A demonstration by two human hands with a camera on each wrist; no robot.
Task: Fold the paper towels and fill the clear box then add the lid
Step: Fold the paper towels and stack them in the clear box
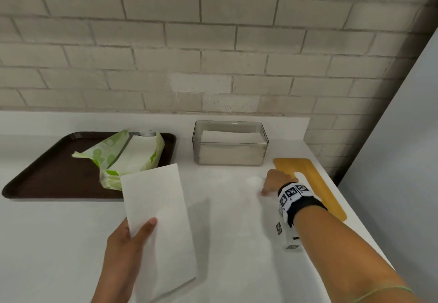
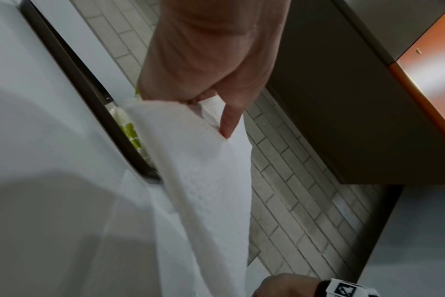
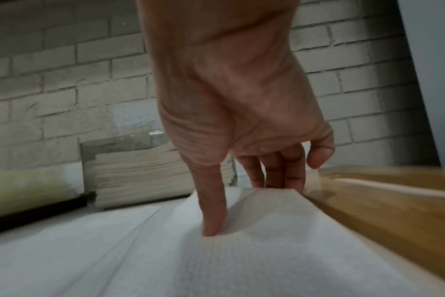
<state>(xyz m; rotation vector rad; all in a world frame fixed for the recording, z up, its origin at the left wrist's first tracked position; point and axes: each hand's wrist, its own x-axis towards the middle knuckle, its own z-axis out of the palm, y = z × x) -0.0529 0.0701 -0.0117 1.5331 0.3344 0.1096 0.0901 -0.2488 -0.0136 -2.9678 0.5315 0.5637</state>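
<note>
A white paper towel (image 1: pixel 156 219) lies spread on the white counter with its left part lifted. My left hand (image 1: pixel 128 250) pinches that raised part near its front edge, thumb on top and fingers underneath. My right hand (image 1: pixel 272 184) pinches the towel's far right corner beside the lid; in the right wrist view the thumb (image 3: pixel 213 221) presses on top while the fingers (image 3: pixel 275 176) curl behind the edge. The clear box (image 1: pixel 265 146) stands at the back with a stack of folded towels inside. The wooden lid (image 1: pixel 315 184) lies flat to its right.
A dark brown tray (image 1: pixel 47 172) at the left holds an opened green pack of paper towels (image 1: pixel 123 153). A brick wall runs behind the counter. A grey panel closes off the right side, where the counter edge runs diagonally.
</note>
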